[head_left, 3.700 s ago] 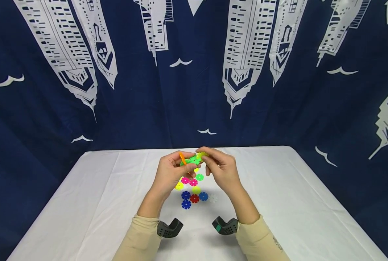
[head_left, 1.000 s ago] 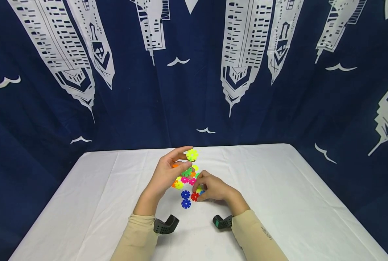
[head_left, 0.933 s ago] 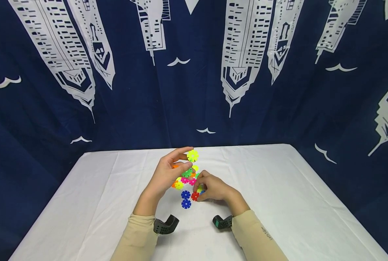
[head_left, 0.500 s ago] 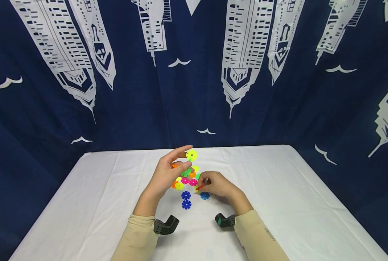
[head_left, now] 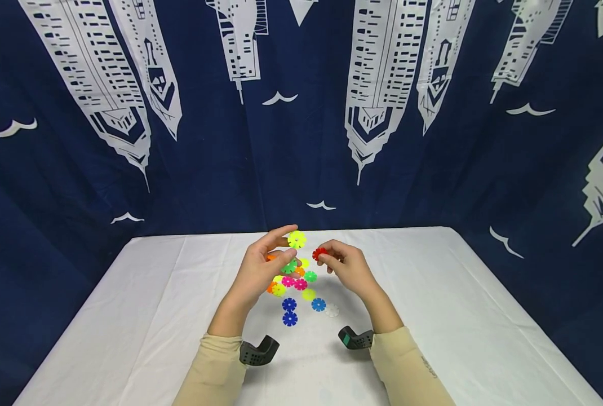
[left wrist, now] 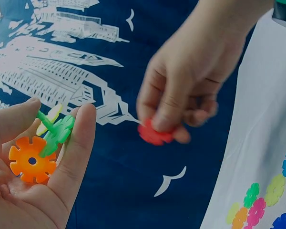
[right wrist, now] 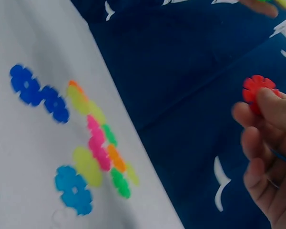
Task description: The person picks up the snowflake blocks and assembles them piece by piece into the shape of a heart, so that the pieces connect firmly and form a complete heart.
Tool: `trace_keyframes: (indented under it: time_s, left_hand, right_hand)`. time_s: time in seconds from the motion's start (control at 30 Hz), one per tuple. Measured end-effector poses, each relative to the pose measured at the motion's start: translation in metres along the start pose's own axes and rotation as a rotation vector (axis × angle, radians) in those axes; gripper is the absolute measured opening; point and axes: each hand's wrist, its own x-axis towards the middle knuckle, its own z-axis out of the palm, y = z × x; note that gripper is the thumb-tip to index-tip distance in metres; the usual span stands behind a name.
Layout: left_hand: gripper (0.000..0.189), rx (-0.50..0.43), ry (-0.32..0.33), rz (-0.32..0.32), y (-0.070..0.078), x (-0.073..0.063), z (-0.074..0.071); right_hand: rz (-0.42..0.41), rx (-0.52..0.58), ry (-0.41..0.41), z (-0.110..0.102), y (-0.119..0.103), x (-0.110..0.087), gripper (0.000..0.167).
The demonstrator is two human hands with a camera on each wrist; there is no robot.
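My left hand (head_left: 256, 265) holds a small cluster of joined notched plastic discs above the table. The cluster has a yellow disc (head_left: 296, 239) on top, green discs (left wrist: 61, 132) in the middle and an orange disc (left wrist: 20, 160) at the palm side. In the left wrist view the thumb presses on a green piece. My right hand (head_left: 351, 270) pinches a single red notched disc (head_left: 319, 254) between thumb and fingers, level with the cluster and a little apart from it. Palm and fingers hide part of the cluster.
Loose notched discs lie on the white-covered table (head_left: 180, 316) beneath the hands: two dark blue discs (head_left: 289, 312), a lighter blue disc (head_left: 319, 304), a clear disc (head_left: 332, 310), pink discs (head_left: 294, 282) and several others. A navy printed curtain (head_left: 291, 152) hangs behind the table.
My right hand let go of the yellow disc, which is now on the cluster, went down to the table, picked up the red disc and raised it. The left hand stays nearly still.
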Motion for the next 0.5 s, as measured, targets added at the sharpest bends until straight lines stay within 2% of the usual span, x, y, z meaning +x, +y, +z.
trace_keyframes:
  time_s: [0.2,0.37,0.5]
  left_hand:
    - [0.043,-0.043,-0.001,0.004,0.0,0.0,0.001]
    - [0.042,-0.063,0.004,0.003,0.0,0.0,0.003]
    - [0.041,-0.068,0.012,0.0,-0.001,0.001,0.005]
  right_hand:
    - [-0.074,0.028,0.152,-0.005,-0.016,-0.002,0.008]
    - [-0.209,0.039,0.216,-0.007,-0.032,-0.006,0.008]
    - [-0.3,0.008,0.258,-0.007,-0.044,-0.009,0.007]
